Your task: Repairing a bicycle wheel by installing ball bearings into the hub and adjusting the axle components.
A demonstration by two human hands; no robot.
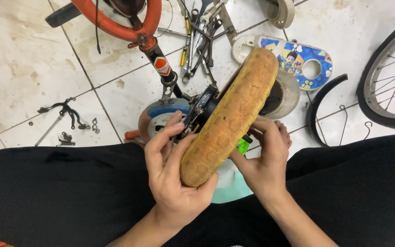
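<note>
You are holding a small bike wheel with a worn yellow tire [232,114] over your lap, edge up. Your left hand [172,176] wraps around the near end of the tire, thumb on one side and fingers curled on the black hub [202,107] side. Your right hand [266,158] is closed on the other side of the wheel, pressed against it. A bit of something bright green [242,146] shows by your right fingers. On the tile floor [24,68] past the wheel lie an orange bike frame [120,25], a pile of wrenches [200,34], a cartoon chain guard [298,59], a black fender [323,103] and a big spoked wheel [389,77].
</note>
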